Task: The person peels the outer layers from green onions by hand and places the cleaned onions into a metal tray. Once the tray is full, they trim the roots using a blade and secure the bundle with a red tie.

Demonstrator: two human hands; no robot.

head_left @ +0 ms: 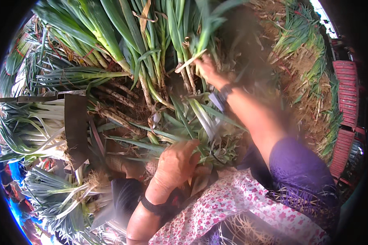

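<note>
Leek, one, long, green-leaved: in your right hand, at the upper middle of the view, just beside the standing leeks. Leaves blurred, pointing up and away from you.

Right grip: fingers closed around the leek's lower stalk, as far as the blur lets you judge.

Left grip: your left hand is near your floral apron, fingers curled, back of the hand up; whatever lies under the fingers is hidden, so you cannot tell whether it holds anything.

Nearby: clean pale stalks between your hands, among loose leaves; soil-brown stalks to their left; a dark flat panel further left, with white-stalked leeks beyond it.

Handling, by judgement: light for its length, firm at the shank, limp and easily creased toward the leaf tips. Skin probably slick where bare, gritty where soil clings. Take hold at the firm shank just above the roots; squeeze moderately, since leaves split and bruise. Keep the tops clear of the standing leeks, where they could snag.
</note>
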